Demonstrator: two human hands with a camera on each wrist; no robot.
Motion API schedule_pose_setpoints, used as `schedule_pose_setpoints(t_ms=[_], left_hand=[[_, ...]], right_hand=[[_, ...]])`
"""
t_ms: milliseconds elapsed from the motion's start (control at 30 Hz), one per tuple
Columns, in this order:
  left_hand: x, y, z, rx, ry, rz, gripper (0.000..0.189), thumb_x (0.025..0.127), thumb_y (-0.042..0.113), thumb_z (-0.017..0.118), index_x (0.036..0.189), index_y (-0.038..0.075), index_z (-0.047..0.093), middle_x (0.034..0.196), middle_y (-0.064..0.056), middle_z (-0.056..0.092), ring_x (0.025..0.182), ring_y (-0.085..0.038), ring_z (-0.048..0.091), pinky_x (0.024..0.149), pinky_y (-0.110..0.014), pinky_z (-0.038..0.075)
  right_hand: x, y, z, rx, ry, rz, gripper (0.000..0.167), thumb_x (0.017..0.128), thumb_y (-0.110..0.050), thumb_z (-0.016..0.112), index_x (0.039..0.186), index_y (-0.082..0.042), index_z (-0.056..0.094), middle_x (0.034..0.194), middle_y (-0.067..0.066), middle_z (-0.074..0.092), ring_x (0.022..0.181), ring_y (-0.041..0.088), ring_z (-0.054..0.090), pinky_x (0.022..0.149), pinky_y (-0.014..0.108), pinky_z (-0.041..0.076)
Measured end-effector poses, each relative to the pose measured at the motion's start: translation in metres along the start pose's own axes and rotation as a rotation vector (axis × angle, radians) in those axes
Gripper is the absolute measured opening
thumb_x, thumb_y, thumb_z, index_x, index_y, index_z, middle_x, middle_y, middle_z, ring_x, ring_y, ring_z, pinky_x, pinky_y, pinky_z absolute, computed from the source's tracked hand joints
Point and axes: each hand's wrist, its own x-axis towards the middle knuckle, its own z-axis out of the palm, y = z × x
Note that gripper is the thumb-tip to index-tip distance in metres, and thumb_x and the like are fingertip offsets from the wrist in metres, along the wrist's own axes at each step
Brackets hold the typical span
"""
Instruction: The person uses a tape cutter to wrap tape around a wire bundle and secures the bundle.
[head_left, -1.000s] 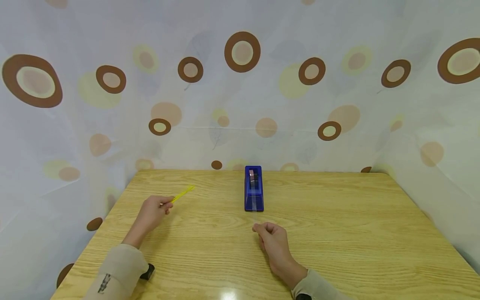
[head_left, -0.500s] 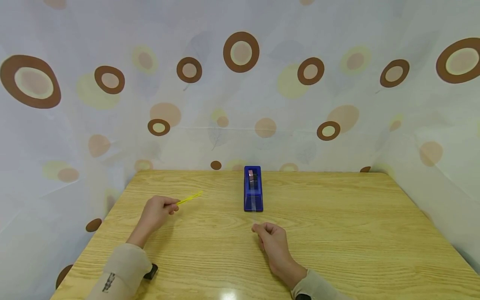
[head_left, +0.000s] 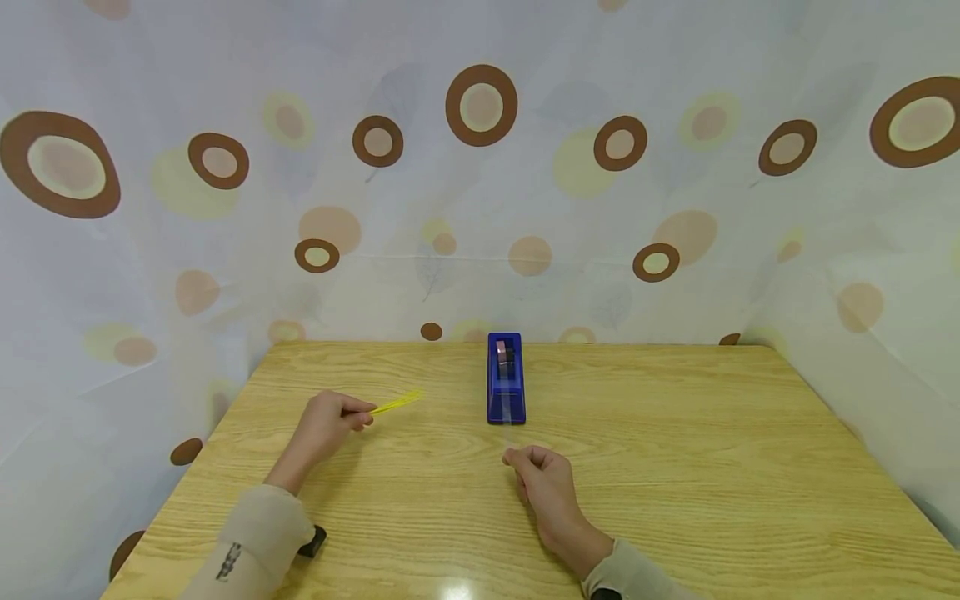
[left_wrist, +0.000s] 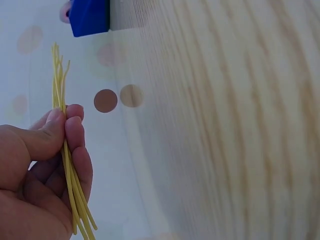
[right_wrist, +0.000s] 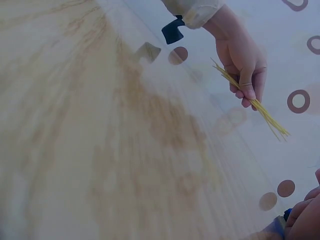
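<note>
My left hand [head_left: 324, 429] pinches a bundle of thin yellow strands [head_left: 400, 402] between thumb and fingers, above the left part of the table. In the left wrist view the strands [left_wrist: 71, 172] cross the hand; their ends spread a little, with bent tips at the top. A blue tape dispenser [head_left: 495, 407] with a roll in it stands at the far middle of the table. A strip of clear tape [head_left: 507, 408] runs from it towards my right hand [head_left: 550, 496], whose thumb and forefinger pinch its near end. In the right wrist view only part of that hand [right_wrist: 306, 222] shows.
The wooden table [head_left: 675, 467] reaches back to a pale patterned cloth [head_left: 570, 208] that rises behind and at both sides. A black strap piece [head_left: 312, 542] sticks out by the left sleeve [head_left: 255, 533].
My left hand has moved to the right with the yellow strands, whose far tips now point more sideways, towards the tape. The right hand and the dispenser have stayed in place.
</note>
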Motion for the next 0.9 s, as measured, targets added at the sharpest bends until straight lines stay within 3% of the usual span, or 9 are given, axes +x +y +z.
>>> schedule_pose_setpoints(t_ms=[233, 500, 733, 900], left_hand=[[0.002, 0.008, 0.008, -0.041, -0.062, -0.032, 0.017, 0.090, -0.001, 0.068, 0.104, -0.001, 0.077, 0.087, -0.006, 0.074, 0.077, -0.023, 0.069, 0.056, -0.030, 0.045], [0.004, 0.014, 0.017, -0.051, -0.085, -0.035, 0.013, 0.087, 0.004, 0.074, 0.098, 0.002, 0.079, 0.081, -0.004, 0.073, 0.072, -0.016, 0.068, 0.060, -0.029, 0.050], [0.005, 0.014, 0.024, -0.053, -0.140, 0.078, 0.011, 0.089, 0.001, 0.071, 0.099, 0.000, 0.077, 0.083, -0.002, 0.073, 0.071, -0.014, 0.067, 0.063, -0.030, 0.054], [0.006, 0.016, 0.029, -0.058, -0.156, 0.106, 0.010, 0.090, 0.001, 0.070, 0.097, 0.001, 0.077, 0.083, -0.001, 0.072, 0.071, -0.014, 0.066, 0.062, -0.029, 0.054]], right_hand=[[-0.001, -0.002, 0.000, -0.004, 0.011, 0.017, 0.020, 0.093, -0.011, 0.069, 0.087, 0.008, 0.069, 0.054, -0.001, 0.043, 0.048, 0.009, 0.035, 0.048, 0.022, 0.033], [-0.001, -0.001, 0.000, -0.005, 0.012, 0.023, 0.021, 0.093, -0.011, 0.068, 0.088, 0.009, 0.069, 0.054, -0.002, 0.043, 0.047, 0.009, 0.035, 0.047, 0.022, 0.032], [0.001, 0.001, -0.001, -0.011, -0.002, 0.023, 0.020, 0.094, -0.013, 0.067, 0.086, 0.005, 0.069, 0.056, 0.000, 0.044, 0.049, 0.010, 0.036, 0.048, 0.023, 0.033], [-0.001, 0.000, -0.001, -0.014, 0.009, 0.026, 0.020, 0.093, -0.012, 0.068, 0.086, 0.006, 0.069, 0.054, -0.001, 0.043, 0.048, 0.010, 0.035, 0.047, 0.022, 0.032]])
